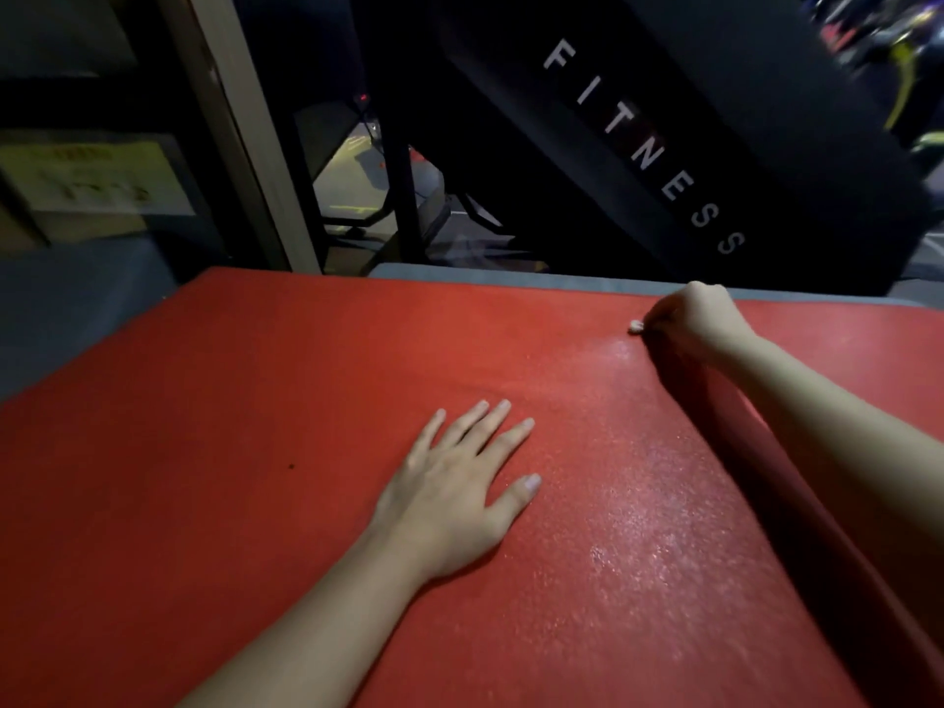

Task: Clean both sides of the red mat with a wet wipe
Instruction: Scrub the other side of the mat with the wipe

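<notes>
Two hands: the left hand [459, 495] lies flat, fingers spread, on the one red mat [255, 452]; the right hand [689, 319] curls round one small white wipe [635, 327] near the mat's far edge.

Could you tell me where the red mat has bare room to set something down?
Free on the red mat: the stretch from the left hand to the left edge, and the strip between its fingertips and the far edge. Crowded: the right side, under the right hand and wet wipe.
</notes>
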`<act>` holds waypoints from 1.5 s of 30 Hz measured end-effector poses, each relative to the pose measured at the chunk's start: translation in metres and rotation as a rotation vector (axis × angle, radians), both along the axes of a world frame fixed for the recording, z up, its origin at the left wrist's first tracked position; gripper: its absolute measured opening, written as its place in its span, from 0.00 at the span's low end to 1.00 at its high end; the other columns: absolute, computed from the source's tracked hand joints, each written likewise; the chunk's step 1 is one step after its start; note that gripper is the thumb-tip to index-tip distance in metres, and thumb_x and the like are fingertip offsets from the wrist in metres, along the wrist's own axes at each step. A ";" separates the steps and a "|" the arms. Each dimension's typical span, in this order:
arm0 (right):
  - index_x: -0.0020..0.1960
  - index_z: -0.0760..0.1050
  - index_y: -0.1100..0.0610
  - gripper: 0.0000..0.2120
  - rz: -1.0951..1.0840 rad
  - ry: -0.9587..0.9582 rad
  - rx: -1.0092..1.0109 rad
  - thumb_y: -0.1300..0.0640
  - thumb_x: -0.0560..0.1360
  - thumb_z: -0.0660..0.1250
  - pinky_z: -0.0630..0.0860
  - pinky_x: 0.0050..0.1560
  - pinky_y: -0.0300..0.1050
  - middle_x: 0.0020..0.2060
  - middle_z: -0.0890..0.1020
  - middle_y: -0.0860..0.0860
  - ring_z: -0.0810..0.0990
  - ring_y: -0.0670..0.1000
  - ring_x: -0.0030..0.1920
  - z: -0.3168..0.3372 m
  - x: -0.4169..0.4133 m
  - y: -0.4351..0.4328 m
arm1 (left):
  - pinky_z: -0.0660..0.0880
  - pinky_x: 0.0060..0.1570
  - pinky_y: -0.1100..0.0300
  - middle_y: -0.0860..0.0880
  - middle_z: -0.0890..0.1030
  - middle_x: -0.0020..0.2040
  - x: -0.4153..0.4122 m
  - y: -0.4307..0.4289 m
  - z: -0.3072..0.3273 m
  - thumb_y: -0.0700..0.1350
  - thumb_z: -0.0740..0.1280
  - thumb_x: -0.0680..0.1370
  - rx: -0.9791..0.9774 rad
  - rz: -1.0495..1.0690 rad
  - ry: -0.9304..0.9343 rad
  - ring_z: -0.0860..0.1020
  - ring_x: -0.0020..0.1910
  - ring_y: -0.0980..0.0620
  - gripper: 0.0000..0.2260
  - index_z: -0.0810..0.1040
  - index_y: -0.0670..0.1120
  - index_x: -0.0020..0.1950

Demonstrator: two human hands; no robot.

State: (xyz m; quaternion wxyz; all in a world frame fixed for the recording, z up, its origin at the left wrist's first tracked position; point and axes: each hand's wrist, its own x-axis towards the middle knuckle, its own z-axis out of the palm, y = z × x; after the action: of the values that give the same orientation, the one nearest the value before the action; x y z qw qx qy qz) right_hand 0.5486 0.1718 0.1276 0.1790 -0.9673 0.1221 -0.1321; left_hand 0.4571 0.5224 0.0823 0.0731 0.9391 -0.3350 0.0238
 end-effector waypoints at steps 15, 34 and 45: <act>0.49 0.86 0.53 0.06 -0.031 0.014 -0.104 0.57 0.76 0.70 0.65 0.46 0.44 0.47 0.84 0.56 0.80 0.60 0.52 0.000 -0.059 0.024 | 0.45 0.80 0.50 0.59 0.53 0.82 0.001 -0.001 -0.001 0.69 0.39 0.77 -0.049 0.010 -0.009 0.48 0.81 0.60 0.33 0.55 0.62 0.81; 0.49 0.86 0.57 0.08 0.211 0.132 -0.099 0.55 0.78 0.70 0.75 0.49 0.47 0.45 0.83 0.54 0.82 0.56 0.46 0.009 -0.200 0.077 | 0.48 0.80 0.50 0.60 0.55 0.82 0.004 -0.001 -0.007 0.70 0.40 0.76 -0.084 0.017 -0.032 0.51 0.81 0.60 0.34 0.58 0.63 0.80; 0.45 0.85 0.57 0.08 0.212 0.099 0.022 0.53 0.76 0.72 0.67 0.43 0.36 0.42 0.80 0.53 0.81 0.54 0.43 0.015 -0.267 0.100 | 0.49 0.80 0.50 0.59 0.58 0.82 0.004 0.001 -0.006 0.67 0.53 0.82 -0.084 0.013 -0.025 0.53 0.80 0.59 0.27 0.61 0.62 0.80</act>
State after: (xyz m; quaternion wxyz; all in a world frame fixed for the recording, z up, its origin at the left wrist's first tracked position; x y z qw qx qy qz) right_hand 0.2817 0.2720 0.1422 0.1965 -0.9781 0.0292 -0.0629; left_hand 0.4613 0.5237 0.0761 0.1081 0.9370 -0.3285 0.0501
